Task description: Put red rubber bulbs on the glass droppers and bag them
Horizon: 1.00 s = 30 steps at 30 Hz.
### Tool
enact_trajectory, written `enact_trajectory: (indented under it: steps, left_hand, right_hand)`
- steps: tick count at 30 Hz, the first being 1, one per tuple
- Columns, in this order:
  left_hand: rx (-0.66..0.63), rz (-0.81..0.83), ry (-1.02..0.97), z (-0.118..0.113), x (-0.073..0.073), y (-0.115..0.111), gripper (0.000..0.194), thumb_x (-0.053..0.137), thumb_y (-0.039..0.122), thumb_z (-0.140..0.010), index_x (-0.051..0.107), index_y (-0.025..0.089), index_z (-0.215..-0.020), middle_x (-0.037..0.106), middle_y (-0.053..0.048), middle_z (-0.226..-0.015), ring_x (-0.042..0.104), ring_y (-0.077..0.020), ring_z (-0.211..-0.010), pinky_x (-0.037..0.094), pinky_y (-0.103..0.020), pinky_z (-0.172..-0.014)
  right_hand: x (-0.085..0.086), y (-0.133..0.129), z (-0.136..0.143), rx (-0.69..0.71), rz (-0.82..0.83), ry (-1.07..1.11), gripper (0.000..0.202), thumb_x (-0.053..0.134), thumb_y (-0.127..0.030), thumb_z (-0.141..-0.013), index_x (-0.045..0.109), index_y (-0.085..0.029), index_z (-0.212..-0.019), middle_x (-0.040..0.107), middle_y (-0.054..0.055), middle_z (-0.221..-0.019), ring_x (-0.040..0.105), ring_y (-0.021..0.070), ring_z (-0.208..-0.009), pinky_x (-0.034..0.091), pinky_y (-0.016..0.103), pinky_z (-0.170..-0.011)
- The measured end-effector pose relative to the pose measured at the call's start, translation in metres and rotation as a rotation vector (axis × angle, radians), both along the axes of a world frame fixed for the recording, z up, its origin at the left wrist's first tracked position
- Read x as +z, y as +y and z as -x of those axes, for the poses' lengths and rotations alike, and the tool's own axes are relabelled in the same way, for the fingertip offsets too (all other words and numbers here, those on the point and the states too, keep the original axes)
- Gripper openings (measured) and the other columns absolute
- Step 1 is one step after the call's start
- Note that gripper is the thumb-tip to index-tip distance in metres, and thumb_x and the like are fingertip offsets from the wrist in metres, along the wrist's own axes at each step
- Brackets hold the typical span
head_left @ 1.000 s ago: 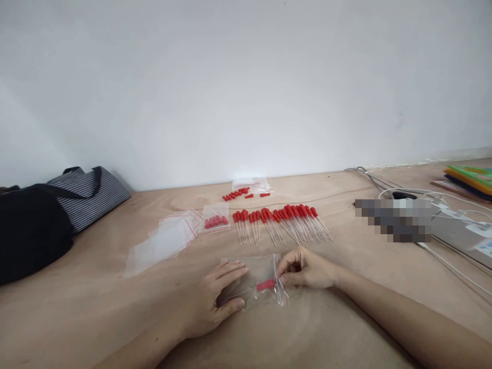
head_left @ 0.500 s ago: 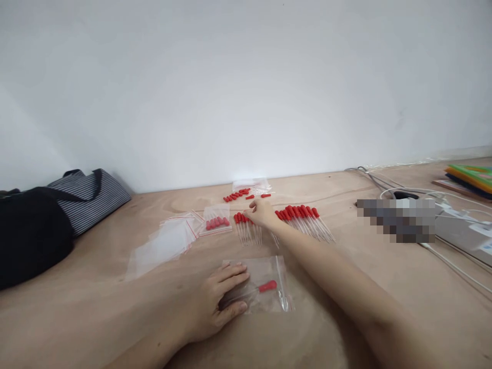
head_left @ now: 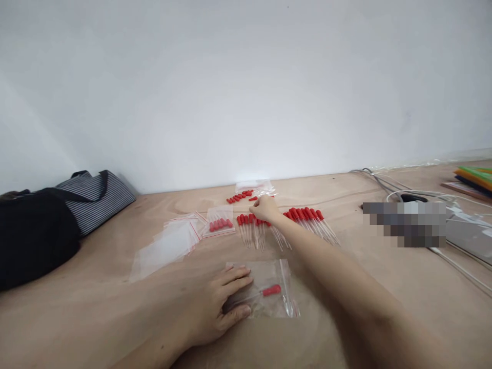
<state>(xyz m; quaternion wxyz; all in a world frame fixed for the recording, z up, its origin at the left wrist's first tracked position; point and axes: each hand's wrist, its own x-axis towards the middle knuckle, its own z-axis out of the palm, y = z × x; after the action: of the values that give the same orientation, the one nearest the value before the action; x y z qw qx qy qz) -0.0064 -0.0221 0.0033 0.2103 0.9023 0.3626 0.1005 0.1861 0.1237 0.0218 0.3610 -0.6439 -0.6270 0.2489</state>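
My left hand (head_left: 228, 302) lies with fingers and thumb spread on the left part of a clear zip bag (head_left: 274, 269). Inside that bag is a dropper with a red rubber bulb (head_left: 272, 290), its thin stem pointing toward my palm. My right hand (head_left: 267, 210) reaches over a row of red-bulbed droppers (head_left: 248, 230), its fingers drawn together at the bulb ends. Whatever is between those fingertips is hidden. To its right, partly behind the forearm, more droppers (head_left: 311, 218) lie side by side.
Left of the droppers is a small bag of red bulbs (head_left: 221, 224), beside fanned flat zip bags (head_left: 169, 243). Loose red bulbs (head_left: 240, 196) and a bag of clear stems (head_left: 253, 185) lie near the wall. A striped bag (head_left: 92, 197) stands left; cables (head_left: 384, 187) run at right.
The view has shifted slightly. My right hand stays over the droppers, its fingers drawn closer together; a few stems beneath it are more visible. My left hand remains on the zip bag.
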Motion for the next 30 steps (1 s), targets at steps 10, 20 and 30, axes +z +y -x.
enact_trajectory:
  steps: [10, 20, 30]
  left_hand:
    - [0.010, -0.023, 0.031, -0.002, 0.004, 0.000, 0.043, 0.050, 0.039, -0.080, 0.050, 0.025, -0.120, 0.047, -0.006, -0.128, 0.039, -0.0258, -0.120, 0.028, -0.049, -0.101]
    - [0.010, -0.020, 0.044, -0.004, 0.005, 0.000, 0.043, 0.048, 0.039, -0.080, 0.050, 0.024, -0.120, 0.046, -0.006, -0.129, 0.039, -0.0253, -0.121, 0.028, -0.048, -0.101]
    - [0.022, -0.016, 0.055, -0.004, 0.007, 0.000, 0.046, 0.049, 0.041, -0.080, 0.047, 0.023, -0.122, 0.047, -0.006, -0.129, 0.039, -0.0259, -0.120, 0.029, -0.047, -0.102]
  right_hand:
    - [-0.020, -0.099, -0.103, -0.016, -0.104, 0.610, 0.023, 0.056, -0.038, -0.074, 0.051, -0.016, -0.078, 0.056, -0.002, -0.056, 0.053, 0.0084, -0.048, 0.044, 0.020, -0.046]
    - [-0.049, -0.131, -0.096, -0.128, -0.076, 0.849, 0.038, 0.066, -0.049, -0.061, 0.052, -0.016, -0.076, 0.056, -0.001, -0.059, 0.052, 0.0079, -0.049, 0.045, 0.021, -0.047]
    - [-0.052, -0.145, -0.080, -0.102, 0.109, 0.987, 0.037, 0.072, -0.041, -0.056, 0.053, -0.016, -0.075, 0.062, 0.000, -0.065, 0.059, 0.0101, -0.058, 0.049, 0.022, -0.059]
